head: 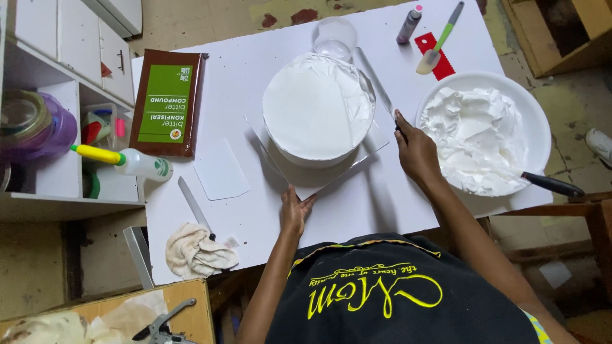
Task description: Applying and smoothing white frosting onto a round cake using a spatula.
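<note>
Left hand (294, 213): we see it lying flat and open on the cake board (331, 172), near the worktop's (255, 70) front edge.
Right hand (414, 150): closed round the long spatula (376, 79), handle hidden.
Cake (317, 108): far side blurs behind a clear glass (334, 38).

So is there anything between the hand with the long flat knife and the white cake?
Nothing visible. The right hand holds the long spatula, whose blade already lies along the cake's right side. The left hand touches the cake board's near edge.

Cake (317, 109) on board (331, 175), bowl (535, 121) right, wrapped block (167, 102) left.
</note>
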